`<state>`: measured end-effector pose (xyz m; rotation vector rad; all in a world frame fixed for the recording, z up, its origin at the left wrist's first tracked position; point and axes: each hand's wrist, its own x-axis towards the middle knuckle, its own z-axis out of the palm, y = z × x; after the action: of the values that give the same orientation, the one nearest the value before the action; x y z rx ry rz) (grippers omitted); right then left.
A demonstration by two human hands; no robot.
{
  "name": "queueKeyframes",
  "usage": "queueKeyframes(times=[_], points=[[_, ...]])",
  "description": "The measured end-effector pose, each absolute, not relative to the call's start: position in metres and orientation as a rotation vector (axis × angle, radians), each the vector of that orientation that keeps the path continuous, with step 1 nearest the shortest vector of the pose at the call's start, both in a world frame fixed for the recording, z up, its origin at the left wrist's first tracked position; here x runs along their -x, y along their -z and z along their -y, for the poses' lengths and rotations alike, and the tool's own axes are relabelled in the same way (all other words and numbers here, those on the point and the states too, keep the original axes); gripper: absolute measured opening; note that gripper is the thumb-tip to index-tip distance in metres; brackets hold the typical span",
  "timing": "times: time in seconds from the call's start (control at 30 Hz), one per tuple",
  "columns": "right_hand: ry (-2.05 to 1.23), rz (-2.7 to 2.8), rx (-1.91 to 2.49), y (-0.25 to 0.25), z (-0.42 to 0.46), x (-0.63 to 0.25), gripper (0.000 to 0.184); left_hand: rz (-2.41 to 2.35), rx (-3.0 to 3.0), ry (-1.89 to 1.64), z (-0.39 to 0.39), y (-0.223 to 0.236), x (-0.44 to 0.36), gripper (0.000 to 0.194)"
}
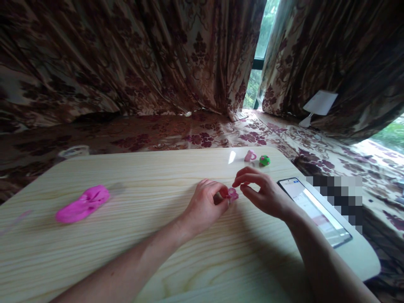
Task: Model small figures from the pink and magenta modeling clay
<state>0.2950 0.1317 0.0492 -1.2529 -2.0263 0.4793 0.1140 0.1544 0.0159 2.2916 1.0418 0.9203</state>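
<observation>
Over the middle of the table, my left hand (210, 201) pinches a small pink flower-shaped piece (232, 194) between thumb and fingertips. Just to its right is my right hand (263, 191), its thumb and fingers curved and apart with nothing visible between them. Beyond it, near the far edge, a pale pink piece with a loop like a tiny cup (250, 155) sits beside a small green lump with pink spots (264, 160). A flattened bright pink lump, like modelling clay (83, 205), lies off to the left.
A lit phone (317, 210) lies along the right side of the light wooden table (151, 168). At the left edge is a thin pinkish strip (19, 219). Behind the far left corner stands a clear round container (74, 151). A white lamp (320, 103) stands beyond, before patterned curtains.
</observation>
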Motion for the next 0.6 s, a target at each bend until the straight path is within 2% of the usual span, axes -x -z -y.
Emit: queueKeyframes(times=[0.23, 0.43, 0.6], points=[[-0.407, 2.165, 1.215, -0.0478, -0.1314, -0.295, 0.037, -1.064, -2.276, -0.937, -0.1542, -0.0164, -0.1139, 0.007], [-0.366, 2.05, 1.345, -0.0453, -0.1326, -0.2956, 0.02, -1.059, -2.292, -0.941, -0.1557, -0.0145, -0.1138, 0.002], [-0.472, 2.105, 1.393, -0.0451, -0.131, -0.2944, 0.018, -1.032, -2.313, -0.948, -0.1559, -0.0132, -0.1138, 0.005]])
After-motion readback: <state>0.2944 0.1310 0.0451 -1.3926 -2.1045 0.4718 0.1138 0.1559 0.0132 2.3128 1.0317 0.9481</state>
